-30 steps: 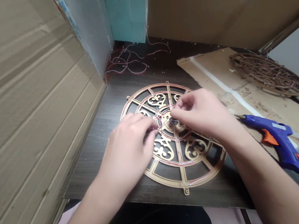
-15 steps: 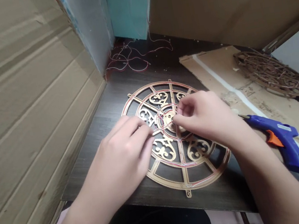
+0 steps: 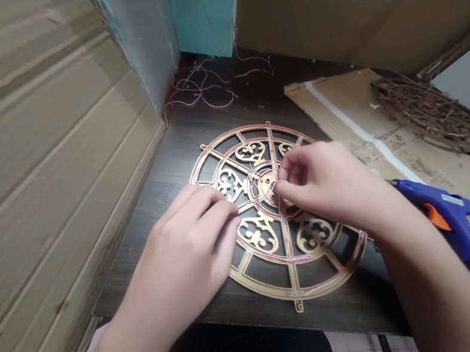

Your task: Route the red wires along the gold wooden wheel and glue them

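The wooden wheel [image 3: 249, 152] lies flat on the dark desk [image 3: 144, 277], and thin wire [image 3: 255, 192] runs over it. The right hand [image 3: 332, 189] is closed in a pinch on this wire at the wheel's centre. The left hand [image 3: 189, 251] is half closed just beside the centre; I cannot tell if it grips something. A glue gun [image 3: 455, 222] lies near the right wrist.

Beneath the left hand [image 3: 188, 248] and right hand [image 3: 332, 189]: fretwork disc [image 3: 257, 234] — matt, smooth wood; right of them, glue gun [image 3: 454, 219] — glossy blue plastic.
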`<action>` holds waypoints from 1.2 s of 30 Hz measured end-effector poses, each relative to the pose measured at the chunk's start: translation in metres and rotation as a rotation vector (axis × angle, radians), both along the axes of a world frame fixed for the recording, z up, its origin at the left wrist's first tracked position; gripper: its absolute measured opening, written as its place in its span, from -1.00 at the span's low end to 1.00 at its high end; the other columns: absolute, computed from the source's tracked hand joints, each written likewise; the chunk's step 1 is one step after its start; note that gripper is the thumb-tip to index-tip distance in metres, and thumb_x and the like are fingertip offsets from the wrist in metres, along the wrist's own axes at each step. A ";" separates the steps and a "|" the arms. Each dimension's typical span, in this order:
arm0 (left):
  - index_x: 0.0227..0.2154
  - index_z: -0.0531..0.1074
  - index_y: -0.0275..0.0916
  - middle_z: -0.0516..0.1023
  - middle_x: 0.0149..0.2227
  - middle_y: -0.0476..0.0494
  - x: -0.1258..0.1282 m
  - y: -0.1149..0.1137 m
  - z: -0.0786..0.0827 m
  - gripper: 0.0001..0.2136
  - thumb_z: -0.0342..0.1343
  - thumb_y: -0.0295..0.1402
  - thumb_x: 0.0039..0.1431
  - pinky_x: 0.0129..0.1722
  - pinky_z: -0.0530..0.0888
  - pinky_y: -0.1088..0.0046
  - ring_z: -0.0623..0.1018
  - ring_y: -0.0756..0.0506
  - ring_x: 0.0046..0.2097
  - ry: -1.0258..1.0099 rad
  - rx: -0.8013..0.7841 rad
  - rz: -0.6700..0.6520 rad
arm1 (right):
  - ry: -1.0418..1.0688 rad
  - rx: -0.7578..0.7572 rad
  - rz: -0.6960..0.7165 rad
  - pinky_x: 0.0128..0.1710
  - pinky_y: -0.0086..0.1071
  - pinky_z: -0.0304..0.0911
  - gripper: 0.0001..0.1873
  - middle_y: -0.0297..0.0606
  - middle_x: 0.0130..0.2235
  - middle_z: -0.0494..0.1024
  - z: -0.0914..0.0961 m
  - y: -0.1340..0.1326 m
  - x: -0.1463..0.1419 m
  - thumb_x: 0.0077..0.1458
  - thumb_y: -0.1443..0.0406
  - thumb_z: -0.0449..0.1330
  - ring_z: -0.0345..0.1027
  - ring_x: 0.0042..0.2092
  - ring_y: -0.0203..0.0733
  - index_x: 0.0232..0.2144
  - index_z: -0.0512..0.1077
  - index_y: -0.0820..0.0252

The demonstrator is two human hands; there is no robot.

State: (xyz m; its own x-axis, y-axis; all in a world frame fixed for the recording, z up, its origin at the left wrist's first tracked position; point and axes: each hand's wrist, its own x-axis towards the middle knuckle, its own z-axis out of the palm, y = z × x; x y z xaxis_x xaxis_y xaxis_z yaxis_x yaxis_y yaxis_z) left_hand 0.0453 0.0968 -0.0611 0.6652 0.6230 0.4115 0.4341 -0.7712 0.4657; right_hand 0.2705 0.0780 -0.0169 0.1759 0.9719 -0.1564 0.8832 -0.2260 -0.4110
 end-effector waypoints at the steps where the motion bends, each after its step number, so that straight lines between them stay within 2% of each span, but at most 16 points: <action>1: -0.19 0.52 -0.30 0.54 -0.12 -0.18 0.000 0.000 -0.001 -0.89 0.10 -0.51 0.38 0.00 0.46 0.22 0.49 -0.14 -0.07 0.000 0.007 -0.001 | 0.003 0.001 0.025 -0.49 -0.33 0.14 -0.92 -0.36 -0.53 0.51 0.001 -0.001 0.001 -0.03 0.33 0.23 0.35 -0.47 -0.24 -0.54 0.43 0.12; 4: -0.19 0.53 -0.29 0.54 -0.12 -0.18 0.001 0.001 -0.002 -0.89 0.09 -0.51 0.38 -0.02 0.46 0.22 0.49 -0.15 -0.07 -0.001 0.015 -0.007 | 0.002 0.069 0.117 -0.49 -0.34 0.09 -0.89 -0.37 -0.54 0.48 0.007 -0.005 0.002 0.00 0.34 0.23 0.31 -0.49 -0.27 -0.54 0.42 0.12; 8: -0.22 0.53 -0.29 0.55 -0.14 -0.18 0.001 0.002 -0.001 -0.88 0.09 -0.51 0.38 -0.02 0.45 0.24 0.48 -0.14 -0.07 -0.011 0.002 -0.006 | 0.069 0.213 0.372 -0.40 -0.37 0.12 -0.89 -0.41 -0.49 0.49 0.011 -0.008 -0.003 0.08 0.40 0.23 0.31 -0.43 -0.30 -0.47 0.46 0.13; 10: -0.23 0.52 -0.29 0.55 -0.17 -0.15 0.000 0.002 0.000 -0.89 0.09 -0.51 0.38 -0.03 0.44 0.27 0.48 -0.12 -0.08 -0.016 -0.020 -0.002 | 0.114 0.250 0.486 -0.35 -0.38 0.13 -0.88 -0.41 -0.45 0.49 0.009 -0.009 -0.009 0.11 0.43 0.22 0.32 -0.39 -0.31 -0.43 0.49 0.14; 13: -0.22 0.50 -0.30 0.55 -0.19 -0.13 0.000 0.001 0.001 -0.93 0.12 -0.52 0.37 -0.03 0.43 0.30 0.48 -0.11 -0.09 -0.029 -0.042 0.021 | 0.108 0.242 0.560 -0.31 -0.36 0.13 -0.88 -0.37 -0.41 0.47 0.002 -0.008 -0.017 0.16 0.44 0.20 0.31 -0.34 -0.28 -0.38 0.52 0.18; 17: -0.18 0.50 -0.28 0.56 -0.19 -0.12 -0.001 -0.001 0.000 -0.92 0.13 -0.52 0.35 -0.05 0.43 0.31 0.49 -0.11 -0.09 -0.035 -0.034 0.060 | 0.070 0.194 0.583 -0.28 -0.32 0.14 -0.84 -0.30 -0.36 0.49 -0.004 -0.006 -0.020 0.20 0.42 0.18 0.33 -0.32 -0.23 -0.30 0.58 0.21; 22: -0.23 0.54 -0.29 0.57 -0.20 -0.12 -0.002 -0.001 0.000 -0.91 0.14 -0.54 0.33 -0.09 0.44 0.32 0.50 -0.10 -0.12 -0.069 -0.044 0.109 | 0.069 0.189 0.582 -0.27 -0.31 0.14 -0.79 -0.28 -0.35 0.49 -0.003 -0.007 -0.017 0.22 0.40 0.15 0.34 -0.31 -0.22 -0.30 0.62 0.21; 30: -0.22 0.57 -0.35 0.59 -0.18 -0.16 -0.001 -0.001 0.001 -0.85 0.09 -0.58 0.33 -0.02 0.45 0.35 0.52 -0.09 -0.08 -0.086 -0.026 0.115 | 0.073 0.222 0.584 -0.28 -0.33 0.12 -0.81 -0.31 -0.34 0.50 -0.005 -0.006 -0.020 0.17 0.45 0.17 0.34 -0.29 -0.23 -0.29 0.60 0.22; 33: -0.21 0.56 -0.33 0.58 -0.19 -0.15 -0.003 -0.001 0.002 -0.85 0.09 -0.57 0.32 -0.03 0.45 0.34 0.52 -0.09 -0.08 -0.089 -0.056 0.119 | 0.044 0.278 0.514 -0.29 -0.34 0.13 -0.84 -0.31 -0.32 0.52 0.001 -0.009 -0.014 0.21 0.41 0.17 0.35 -0.29 -0.23 -0.29 0.57 0.20; 36: -0.23 0.55 -0.32 0.56 -0.20 -0.15 -0.004 -0.002 0.003 -0.86 0.09 -0.56 0.32 -0.06 0.44 0.34 0.50 -0.09 -0.09 -0.086 -0.067 0.121 | 0.003 0.417 0.341 -0.30 -0.34 0.16 -0.89 -0.32 -0.33 0.55 0.015 -0.016 -0.001 0.21 0.38 0.21 0.36 -0.31 -0.24 -0.29 0.56 0.16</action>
